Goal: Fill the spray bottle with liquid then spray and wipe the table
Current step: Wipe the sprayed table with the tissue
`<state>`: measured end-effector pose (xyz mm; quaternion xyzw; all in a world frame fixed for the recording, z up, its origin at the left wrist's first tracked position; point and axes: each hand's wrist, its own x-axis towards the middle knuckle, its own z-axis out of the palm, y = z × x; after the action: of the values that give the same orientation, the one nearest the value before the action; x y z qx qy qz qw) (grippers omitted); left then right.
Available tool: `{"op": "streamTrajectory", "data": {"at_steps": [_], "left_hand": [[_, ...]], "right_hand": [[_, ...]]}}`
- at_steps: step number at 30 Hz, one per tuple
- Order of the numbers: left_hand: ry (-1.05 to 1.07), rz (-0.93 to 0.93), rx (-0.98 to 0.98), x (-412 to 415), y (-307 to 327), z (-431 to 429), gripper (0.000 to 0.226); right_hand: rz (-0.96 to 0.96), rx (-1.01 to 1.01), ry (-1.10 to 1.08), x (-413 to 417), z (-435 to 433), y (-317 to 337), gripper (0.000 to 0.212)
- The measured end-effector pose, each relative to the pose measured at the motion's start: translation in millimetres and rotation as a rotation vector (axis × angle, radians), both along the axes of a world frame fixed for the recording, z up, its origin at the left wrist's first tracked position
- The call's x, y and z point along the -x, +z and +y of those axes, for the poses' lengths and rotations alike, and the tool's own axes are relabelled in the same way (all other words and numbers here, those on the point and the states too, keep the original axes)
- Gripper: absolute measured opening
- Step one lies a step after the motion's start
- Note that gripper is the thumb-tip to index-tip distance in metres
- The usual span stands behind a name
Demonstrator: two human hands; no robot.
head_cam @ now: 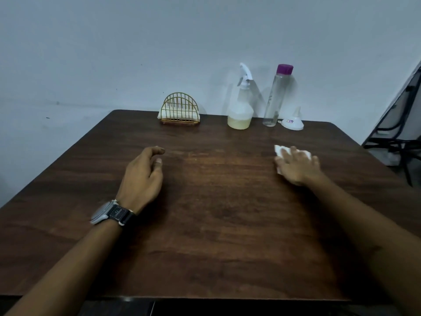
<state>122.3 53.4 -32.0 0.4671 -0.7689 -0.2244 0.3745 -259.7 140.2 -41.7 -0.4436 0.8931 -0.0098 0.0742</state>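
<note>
A white spray bottle (241, 110) with pale yellow liquid in its base stands at the back of the dark wooden table (216, 213). Beside it stands a clear tall bottle (275, 96) with a purple cap, looking nearly empty. A small white funnel (293, 120) lies mouth-down to its right. My right hand (297, 166) presses a white tissue (279, 151) flat on the table's right side, fingers spread. My left hand (143, 176) rests on the table left of centre with fingers loosely curled, holding nothing.
A gold wire napkin holder (180, 110) with white napkins stands at the back centre. A pale wall (159, 53) runs right behind the table. A black metal frame (396, 133) leans at the far right, off the table.
</note>
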Motion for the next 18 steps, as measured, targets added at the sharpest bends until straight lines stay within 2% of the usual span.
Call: {"op": "streamTrajectory", "data": {"at_steps": [4,9,13,18], "left_hand": [[-0.028,0.023,-0.004,13,2,-1,0.031],[-0.055,0.015,-0.011,31,7,-13,0.032],[-0.072,-0.032,-0.05,38,10,-25,0.034],[-0.055,-0.045,-0.061,34,7,-27,0.035]], "right_hand": [[-0.016,0.002,-0.18,52,50,-2,0.065],[-0.026,-0.005,-0.208,40,41,-2,0.066],[-0.032,-0.008,-0.03,-13,-19,-2,0.064],[-0.075,0.052,0.352,-121,-91,-4,0.063]]}}
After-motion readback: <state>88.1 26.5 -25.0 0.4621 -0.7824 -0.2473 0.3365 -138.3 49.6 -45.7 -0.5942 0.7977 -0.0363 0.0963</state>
